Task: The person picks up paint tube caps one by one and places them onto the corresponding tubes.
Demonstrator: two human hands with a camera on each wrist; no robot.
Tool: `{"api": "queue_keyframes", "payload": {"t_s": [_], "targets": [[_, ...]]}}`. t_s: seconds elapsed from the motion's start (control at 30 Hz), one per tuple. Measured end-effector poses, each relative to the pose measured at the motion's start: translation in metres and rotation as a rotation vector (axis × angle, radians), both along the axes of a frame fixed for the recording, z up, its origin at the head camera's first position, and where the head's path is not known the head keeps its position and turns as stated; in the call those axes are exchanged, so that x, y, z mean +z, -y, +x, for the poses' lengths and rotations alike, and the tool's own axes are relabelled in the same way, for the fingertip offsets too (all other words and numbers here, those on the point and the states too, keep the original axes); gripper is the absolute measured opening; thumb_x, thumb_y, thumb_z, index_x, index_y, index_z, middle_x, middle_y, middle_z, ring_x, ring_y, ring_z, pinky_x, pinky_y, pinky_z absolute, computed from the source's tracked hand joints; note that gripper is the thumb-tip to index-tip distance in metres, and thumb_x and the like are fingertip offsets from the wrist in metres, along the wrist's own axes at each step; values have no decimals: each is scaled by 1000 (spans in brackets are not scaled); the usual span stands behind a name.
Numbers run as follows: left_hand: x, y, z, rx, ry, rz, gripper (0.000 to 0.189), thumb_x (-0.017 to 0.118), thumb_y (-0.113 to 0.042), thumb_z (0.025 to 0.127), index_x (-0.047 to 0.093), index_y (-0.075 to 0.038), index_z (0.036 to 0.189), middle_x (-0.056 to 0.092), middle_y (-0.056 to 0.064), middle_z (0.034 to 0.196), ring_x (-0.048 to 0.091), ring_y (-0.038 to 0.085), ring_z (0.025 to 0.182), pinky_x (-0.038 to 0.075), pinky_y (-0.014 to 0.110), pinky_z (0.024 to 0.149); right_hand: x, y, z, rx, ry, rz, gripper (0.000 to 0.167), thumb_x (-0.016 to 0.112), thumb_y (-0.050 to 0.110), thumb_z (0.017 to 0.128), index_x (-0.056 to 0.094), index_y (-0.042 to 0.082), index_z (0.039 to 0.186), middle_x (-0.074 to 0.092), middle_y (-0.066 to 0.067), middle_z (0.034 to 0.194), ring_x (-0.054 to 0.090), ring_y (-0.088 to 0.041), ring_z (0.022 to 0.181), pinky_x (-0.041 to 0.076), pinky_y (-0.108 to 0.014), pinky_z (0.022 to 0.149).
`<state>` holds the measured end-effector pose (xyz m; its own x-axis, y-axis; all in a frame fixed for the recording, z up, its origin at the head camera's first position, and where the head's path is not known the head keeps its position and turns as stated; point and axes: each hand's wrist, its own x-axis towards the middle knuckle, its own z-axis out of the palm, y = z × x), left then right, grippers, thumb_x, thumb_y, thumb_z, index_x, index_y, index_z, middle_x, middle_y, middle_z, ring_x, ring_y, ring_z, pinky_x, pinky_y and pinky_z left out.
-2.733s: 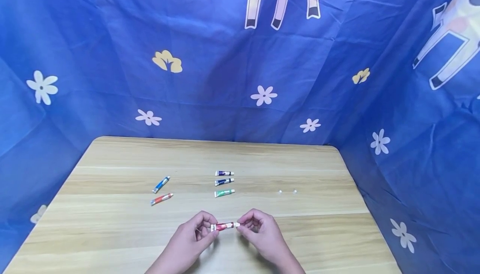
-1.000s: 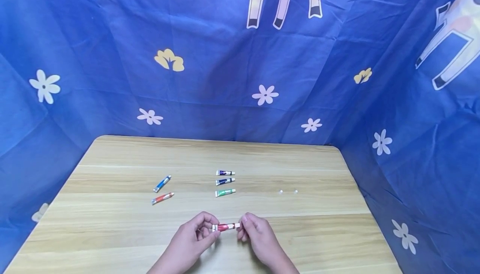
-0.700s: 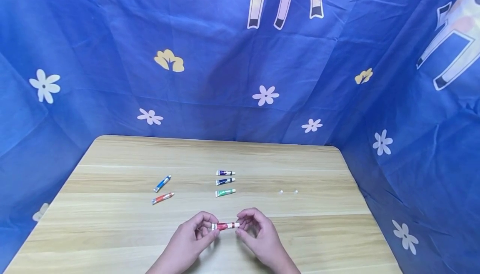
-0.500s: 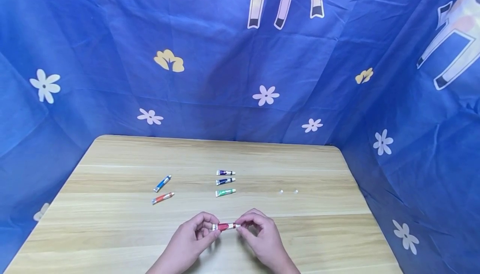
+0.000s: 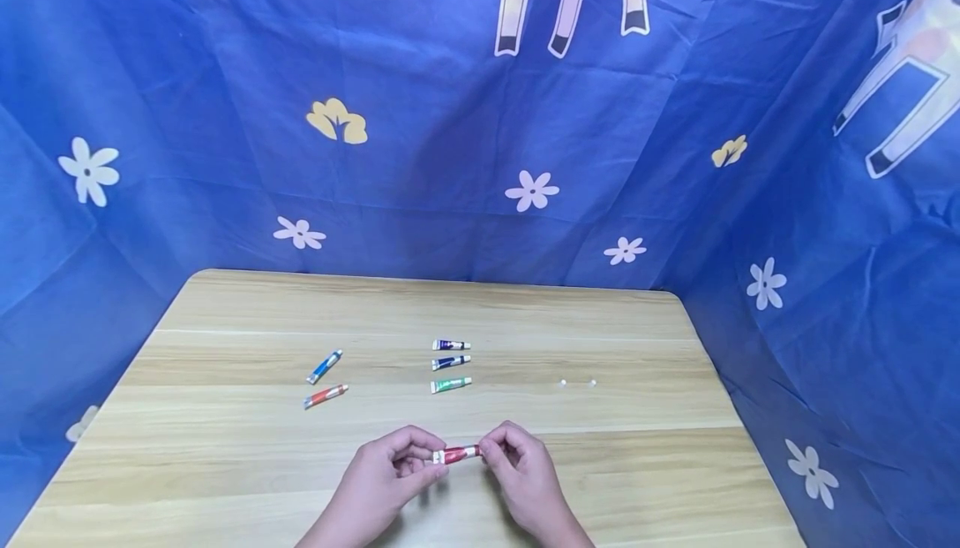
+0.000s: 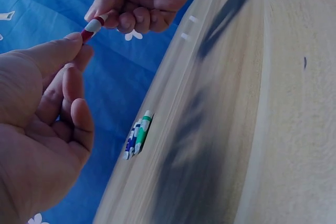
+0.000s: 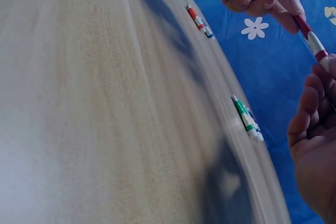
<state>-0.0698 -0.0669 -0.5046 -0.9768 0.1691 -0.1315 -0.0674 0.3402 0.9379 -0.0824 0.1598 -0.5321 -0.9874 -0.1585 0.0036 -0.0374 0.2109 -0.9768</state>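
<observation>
At six o'clock from the green tube, the red tube sits between closed grips: left hand pinching its tail, right hand its nozzle end, likely for steadiness.

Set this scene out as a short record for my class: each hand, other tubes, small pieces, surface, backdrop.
Left hand: pinches a small red and white tube by its flat end
Right hand: pinches its narrow end
Middle, far to near: purple tube, dark blue tube, green tube
Left side: light blue tube, orange-red tube
Right side: two small white pieces
Surface: pale wood-grain table
Backdrop: blue flower-printed cloth
</observation>
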Motion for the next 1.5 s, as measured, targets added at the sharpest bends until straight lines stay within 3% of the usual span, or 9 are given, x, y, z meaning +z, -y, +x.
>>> {"api": "queue_keyframes", "payload": {"t_s": [0.3, 0.43, 0.63, 0.8, 1.1, 1.33, 1.5], "targets": [[-1, -1, 1, -48, -162, -48, 20, 91, -21, 86, 78, -24, 101, 78, -13, 84, 60, -3, 69, 50, 20, 63, -4, -1, 1, 55, -28, 114, 28, 62, 19, 110, 68, 1, 89, 59, -11, 77, 45, 3, 68, 44, -17, 64], [-3, -3, -1, -55, -225, -187, 22, 91, -20, 88, 76, -25, 104, 73, -19, 84, 57, -8, 73, 51, 20, 69, -9, 0, 0, 55, -52, 142, 28, 63, 22, 110, 69, 3, 90, 61, -7, 79, 46, 3, 69, 45, -17, 64], [-3, -8, -5, -56, -331, -455, 25, 93, -27, 85, 75, -33, 102, 56, -23, 75, 44, -5, 71, 40, 21, 67, -13, 1, 0, 39, -100, 184, 24, 65, 27, 109, 69, 12, 90, 63, -1, 81, 49, 3, 71, 47, -18, 65], [-3, -10, -11, -53, -406, -494, 25, 95, -25, 82, 75, -34, 94, 62, -22, 91, 45, -6, 73, 40, 19, 65, -13, -3, -3, 33, -121, 202, 22, 67, 28, 108, 69, 18, 89, 65, 2, 82, 52, 2, 74, 49, -19, 67], [-7, -11, -30, -42, -437, -573, 26, 96, -26, 79, 75, -33, 92, 62, -20, 90, 43, -6, 72, 42, 22, 69, -10, -21, -16, 13, -63, 190, 12, 71, 24, 105, 75, 16, 97, 69, -1, 86, 57, -2, 77, 52, -20, 72], [-27, -4, -54, -28, -394, -659, 23, 95, -30, 83, 74, -31, 93, 60, -17, 87, 45, 0, 72, 41, 27, 74, -5, -50, -33, -112, 7, 64, 6, 75, 13, 101, 73, 7, 102, 65, -1, 88, 60, -7, 79, 53, -20, 74], [-35, -2, -67, -46, -377, -673, 23, 94, -30, 83, 74, -29, 95, 62, -13, 87, 48, 4, 73, 43, 30, 75, -6, -76, -47, -208, -59, 7, 10, 75, 2, 98, 70, -2, 106, 62, 5, 87, 59, -6, 78, 52, -19, 72]]}}
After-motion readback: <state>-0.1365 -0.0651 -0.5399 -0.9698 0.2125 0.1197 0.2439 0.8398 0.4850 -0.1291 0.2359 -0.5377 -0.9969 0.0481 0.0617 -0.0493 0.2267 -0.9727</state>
